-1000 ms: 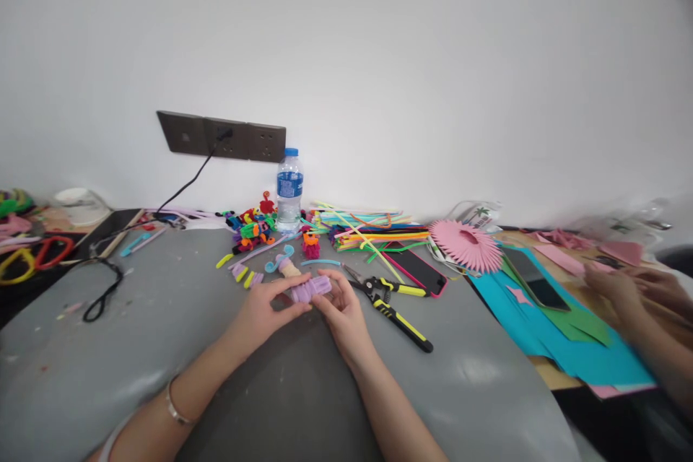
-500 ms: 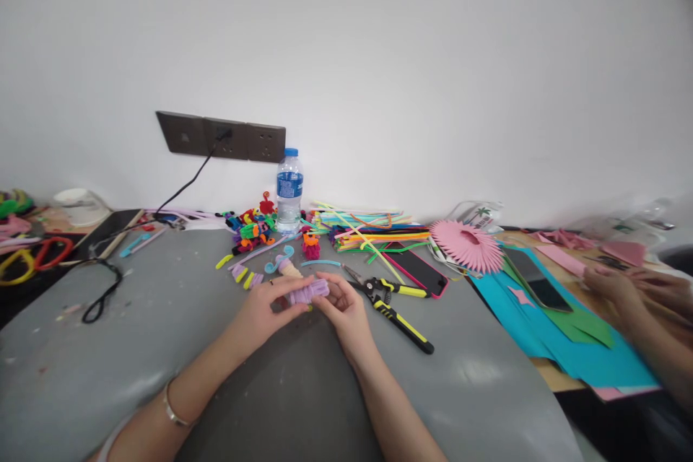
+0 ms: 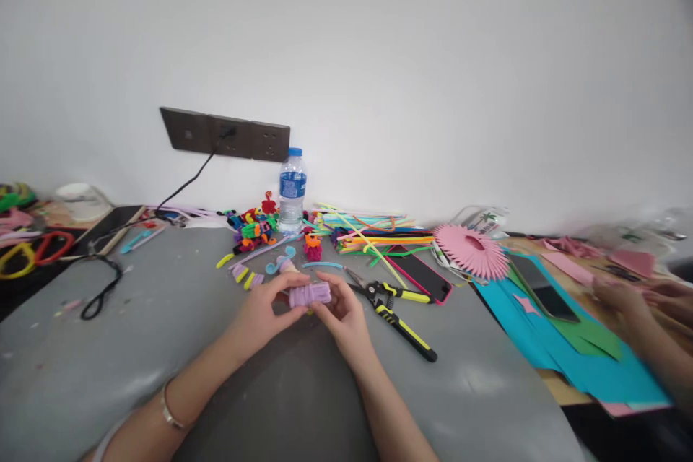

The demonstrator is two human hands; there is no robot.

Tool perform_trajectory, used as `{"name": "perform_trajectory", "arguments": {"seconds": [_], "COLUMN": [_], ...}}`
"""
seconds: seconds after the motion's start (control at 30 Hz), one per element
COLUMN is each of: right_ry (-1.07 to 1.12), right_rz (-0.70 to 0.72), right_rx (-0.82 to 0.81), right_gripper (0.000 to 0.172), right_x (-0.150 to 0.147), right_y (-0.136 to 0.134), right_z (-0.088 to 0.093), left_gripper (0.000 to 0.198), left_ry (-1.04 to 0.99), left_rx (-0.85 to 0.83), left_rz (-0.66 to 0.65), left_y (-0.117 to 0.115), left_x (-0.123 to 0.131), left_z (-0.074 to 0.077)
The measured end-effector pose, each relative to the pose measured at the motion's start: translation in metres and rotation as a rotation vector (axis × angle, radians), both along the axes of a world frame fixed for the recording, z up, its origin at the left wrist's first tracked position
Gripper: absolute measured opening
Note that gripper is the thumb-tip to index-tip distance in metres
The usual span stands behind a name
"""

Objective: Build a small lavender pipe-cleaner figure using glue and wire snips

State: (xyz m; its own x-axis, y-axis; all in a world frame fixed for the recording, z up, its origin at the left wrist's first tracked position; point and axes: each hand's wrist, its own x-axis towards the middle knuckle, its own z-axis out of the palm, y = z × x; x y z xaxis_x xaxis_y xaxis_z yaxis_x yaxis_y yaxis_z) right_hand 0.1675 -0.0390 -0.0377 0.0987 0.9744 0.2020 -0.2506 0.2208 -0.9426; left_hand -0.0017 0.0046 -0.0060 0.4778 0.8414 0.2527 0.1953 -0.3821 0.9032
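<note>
A fuzzy lavender pipe-cleaner piece (image 3: 310, 294), wound into a thick bundle, is held level between my two hands above the grey table. My left hand (image 3: 264, 309) pinches its left end between thumb and fingers. At its right end, the thumb and fingers of my right hand (image 3: 346, 314) close on it. Just behind lies a small lavender and cream pipe-cleaner figure (image 3: 286, 265), partly hidden by my left fingers. Yellow and lavender striped pieces (image 3: 246, 276) rest to its left. Wire strippers (image 3: 403, 328) with black and yellow handles lie open beside my right hand.
A water bottle (image 3: 293, 191) stands by the wall among colourful pipe-cleaner figures (image 3: 254, 229). Loose pipe cleaners (image 3: 379, 234) and a pink-edged phone (image 3: 419, 276) lie to its right. Beyond a pink paper ring (image 3: 471, 251), another person's hands (image 3: 622, 299) hold pink paper.
The view has shifted slightly. Both hands keep hold of the lavender bundle, which is turned a little and sits almost level now.
</note>
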Motion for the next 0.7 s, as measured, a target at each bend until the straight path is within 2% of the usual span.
{"name": "perform_trajectory", "arguments": {"seconds": [0.27, 0.53, 0.7], "right_ry": [-0.104, -0.195, -0.286], "right_rz": [0.124, 0.071, 0.044], "right_rx": [0.037, 0.056, 0.072], "right_gripper": [0.027, 0.028, 0.030], "right_x": [0.014, 0.014, 0.015], "right_y": [0.001, -0.001, -0.003], "right_z": [0.011, 0.012, 0.014], "left_gripper": [0.023, 0.026, 0.025], "left_ry": [-0.086, -0.140, -0.154], "left_rx": [-0.017, -0.146, -0.124], "left_rz": [-0.024, -0.060, -0.062], "left_y": [0.000, 0.000, 0.000], "left_x": [0.000, -0.001, -0.001], "left_z": [0.003, -0.006, -0.005]}}
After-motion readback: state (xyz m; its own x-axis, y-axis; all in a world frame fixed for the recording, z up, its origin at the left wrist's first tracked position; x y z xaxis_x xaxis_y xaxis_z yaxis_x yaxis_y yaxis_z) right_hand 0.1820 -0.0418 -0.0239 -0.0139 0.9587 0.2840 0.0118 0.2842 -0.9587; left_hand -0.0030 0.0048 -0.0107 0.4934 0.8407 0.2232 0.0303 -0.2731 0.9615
